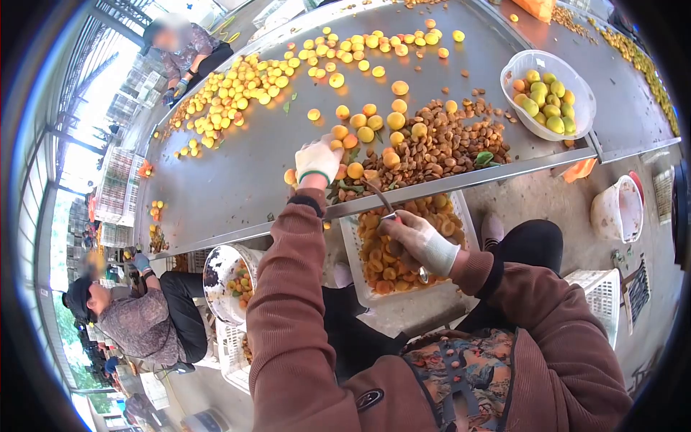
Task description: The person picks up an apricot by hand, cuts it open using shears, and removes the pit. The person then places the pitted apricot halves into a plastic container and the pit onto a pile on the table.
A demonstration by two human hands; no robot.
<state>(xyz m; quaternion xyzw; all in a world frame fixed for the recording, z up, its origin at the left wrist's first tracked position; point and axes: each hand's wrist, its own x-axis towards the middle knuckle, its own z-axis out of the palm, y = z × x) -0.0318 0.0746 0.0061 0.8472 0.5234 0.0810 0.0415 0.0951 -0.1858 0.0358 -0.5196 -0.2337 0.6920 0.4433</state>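
Right hand (pixel 421 241), gloved, is wrapped round the handle of a curved tool (pixel 377 193); its thin dark end points up toward the table edge. Left hand (pixel 317 160), also gloved, has fingertips at a yellow-orange fruit (pixel 336 145) on the metal table (pixel 245 187). Can't tell if it's gripped or just touched; fingers partly hidden.

Around the left hand: more loose whole fruit, close by. Brown pit pile (pixel 432 147) sits right of it, against the near edge, green leaf (pixel 484 158) on its near side. Bigger spread of yellow fruit (pixel 248 86) lies farther off, upper left.

Below the right hand: white tray (pixel 348 248) with orange fruit pieces (pixel 381 266), between the wearer's legs. Clear bowl (pixel 584 104) of greenish-yellow fruit (pixel 547 101) on the table, right side. White bucket (pixel 234 261) with some fruit inside, left of the left forearm. Two other people at the table's left side.
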